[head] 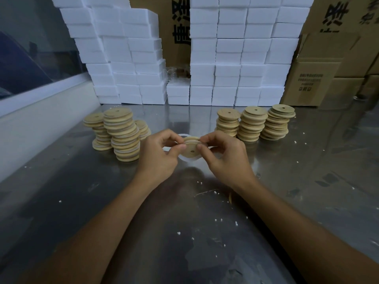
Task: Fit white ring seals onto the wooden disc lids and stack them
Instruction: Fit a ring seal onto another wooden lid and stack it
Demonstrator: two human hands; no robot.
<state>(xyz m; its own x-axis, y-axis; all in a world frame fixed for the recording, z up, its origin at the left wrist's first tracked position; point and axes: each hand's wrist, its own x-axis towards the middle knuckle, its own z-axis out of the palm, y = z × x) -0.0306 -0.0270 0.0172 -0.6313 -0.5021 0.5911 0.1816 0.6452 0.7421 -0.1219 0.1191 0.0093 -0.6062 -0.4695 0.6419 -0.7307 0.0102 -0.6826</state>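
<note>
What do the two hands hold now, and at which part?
Both hold one wooden lid by its rim: left hand on its left side, right hand on its right.

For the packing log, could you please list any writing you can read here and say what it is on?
Large black characters on the cardboard box behind the white foam blocks: cropped, not readable.
Large black characters on the upper right boxes: cropped, not readable.
Small print on the lower right box: too blurred.
</note>
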